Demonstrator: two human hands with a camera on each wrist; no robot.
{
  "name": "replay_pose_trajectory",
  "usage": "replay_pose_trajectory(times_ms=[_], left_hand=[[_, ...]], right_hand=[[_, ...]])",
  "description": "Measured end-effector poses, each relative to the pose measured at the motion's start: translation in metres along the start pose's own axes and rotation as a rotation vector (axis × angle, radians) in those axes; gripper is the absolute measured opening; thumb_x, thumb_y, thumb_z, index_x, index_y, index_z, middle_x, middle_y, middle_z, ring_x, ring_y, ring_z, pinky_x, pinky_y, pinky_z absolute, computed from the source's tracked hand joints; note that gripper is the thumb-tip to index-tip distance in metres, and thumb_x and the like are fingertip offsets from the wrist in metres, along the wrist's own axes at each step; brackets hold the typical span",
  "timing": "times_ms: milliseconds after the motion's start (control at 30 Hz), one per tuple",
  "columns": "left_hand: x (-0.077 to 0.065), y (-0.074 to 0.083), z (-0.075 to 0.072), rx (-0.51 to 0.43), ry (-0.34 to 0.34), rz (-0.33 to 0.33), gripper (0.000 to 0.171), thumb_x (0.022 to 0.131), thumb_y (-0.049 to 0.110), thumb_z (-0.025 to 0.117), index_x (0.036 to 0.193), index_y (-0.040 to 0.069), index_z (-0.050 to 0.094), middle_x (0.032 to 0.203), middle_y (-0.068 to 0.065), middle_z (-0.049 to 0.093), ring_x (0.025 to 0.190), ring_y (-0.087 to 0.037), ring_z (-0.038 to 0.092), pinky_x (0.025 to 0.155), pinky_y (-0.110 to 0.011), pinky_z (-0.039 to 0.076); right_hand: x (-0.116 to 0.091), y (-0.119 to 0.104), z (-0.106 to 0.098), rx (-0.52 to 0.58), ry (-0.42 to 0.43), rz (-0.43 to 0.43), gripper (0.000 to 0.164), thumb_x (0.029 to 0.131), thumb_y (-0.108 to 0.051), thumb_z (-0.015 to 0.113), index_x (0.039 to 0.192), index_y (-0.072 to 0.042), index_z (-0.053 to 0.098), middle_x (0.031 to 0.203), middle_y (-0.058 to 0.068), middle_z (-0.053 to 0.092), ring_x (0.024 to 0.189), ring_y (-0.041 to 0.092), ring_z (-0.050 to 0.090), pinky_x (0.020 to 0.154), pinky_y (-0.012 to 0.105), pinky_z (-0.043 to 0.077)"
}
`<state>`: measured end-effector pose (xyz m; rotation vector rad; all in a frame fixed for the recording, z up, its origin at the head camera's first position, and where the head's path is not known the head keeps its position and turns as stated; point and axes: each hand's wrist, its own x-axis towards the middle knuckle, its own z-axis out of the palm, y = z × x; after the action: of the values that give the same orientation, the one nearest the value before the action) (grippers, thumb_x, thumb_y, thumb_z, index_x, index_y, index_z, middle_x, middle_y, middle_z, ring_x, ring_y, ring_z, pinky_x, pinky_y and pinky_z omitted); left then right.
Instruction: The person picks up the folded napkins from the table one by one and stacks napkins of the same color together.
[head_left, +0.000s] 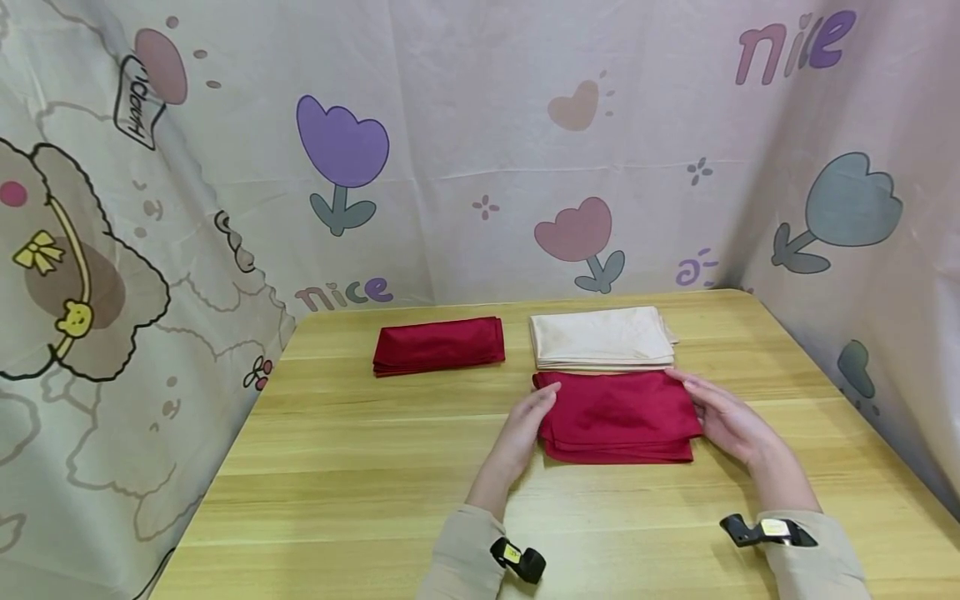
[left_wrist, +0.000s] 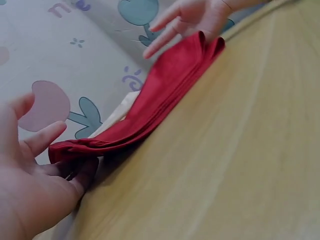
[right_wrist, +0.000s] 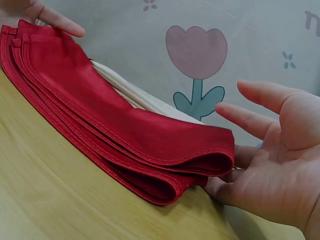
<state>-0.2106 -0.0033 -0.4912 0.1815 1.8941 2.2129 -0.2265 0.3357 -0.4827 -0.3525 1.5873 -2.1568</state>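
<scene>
A folded red cloth (head_left: 618, 412) lies on the table, stacked in several layers with its loose edges toward me. At its left end, my left hand (head_left: 519, 435) touches the side with the fingers spread; some fingertips go under the edge in the left wrist view. My right hand (head_left: 735, 423) is at the opposite end. In the right wrist view its lower fingers (right_wrist: 245, 155) reach behind and under the folded end, while the upper ones stand away from the cloth. Both ends of the cloth look slightly raised in the wrist views. Fingertips beneath it are hidden.
Just behind the red cloth lies a folded cream cloth (head_left: 600, 337), close against it. Farther left is a second folded red cloth (head_left: 438, 346). All rest on a wooden table (head_left: 337, 483), with a printed curtain (head_left: 465, 125) hanging behind and at the sides.
</scene>
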Motion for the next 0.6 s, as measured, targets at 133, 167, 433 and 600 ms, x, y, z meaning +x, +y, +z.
replay_pose_trajectory(times_ms=[133, 167, 433, 600], left_hand=[[-0.001, -0.003, 0.005, 0.270, 0.039, 0.056, 0.043, 0.096, 0.036, 0.058, 0.135, 0.019, 0.059, 0.144, -0.009, 0.051, 0.140, -0.029, 0.040, 0.116, -0.050, 0.028], [-0.001, -0.005, 0.006, 0.342, 0.045, 0.078, 0.043, 0.096, 0.037, 0.059, 0.135, 0.019, 0.059, 0.144, -0.011, 0.051, 0.139, -0.030, 0.040, 0.115, -0.051, 0.030], [-0.001, -0.011, 0.012, 0.618, 0.066, 0.203, 0.043, 0.093, 0.029, 0.063, 0.132, 0.011, 0.061, 0.135, -0.022, 0.052, 0.128, -0.036, 0.044, 0.107, -0.052, 0.038], [-0.002, -0.012, 0.014, 0.688, 0.079, 0.209, 0.043, 0.093, 0.028, 0.063, 0.133, 0.011, 0.061, 0.134, -0.020, 0.053, 0.124, -0.033, 0.042, 0.105, -0.050, 0.038]], right_hand=[[0.001, 0.000, 0.008, -0.109, 0.071, 0.042, 0.047, 0.107, -0.019, 0.034, 0.154, -0.014, 0.030, 0.139, -0.020, 0.045, 0.119, -0.004, 0.052, 0.096, 0.017, 0.045], [0.001, -0.001, 0.010, -0.150, 0.087, 0.054, 0.048, 0.106, -0.019, 0.036, 0.154, -0.014, 0.030, 0.140, -0.018, 0.043, 0.118, -0.004, 0.053, 0.095, 0.017, 0.045], [0.005, 0.002, 0.024, -0.481, 0.194, 0.132, 0.056, 0.100, -0.027, 0.053, 0.151, -0.011, 0.036, 0.158, 0.012, 0.021, 0.124, 0.007, 0.038, 0.092, 0.016, 0.043], [0.006, 0.002, 0.027, -0.621, 0.224, 0.147, 0.056, 0.097, -0.031, 0.059, 0.147, -0.012, 0.043, 0.154, 0.022, 0.027, 0.131, 0.032, 0.032, 0.092, 0.024, 0.042]])
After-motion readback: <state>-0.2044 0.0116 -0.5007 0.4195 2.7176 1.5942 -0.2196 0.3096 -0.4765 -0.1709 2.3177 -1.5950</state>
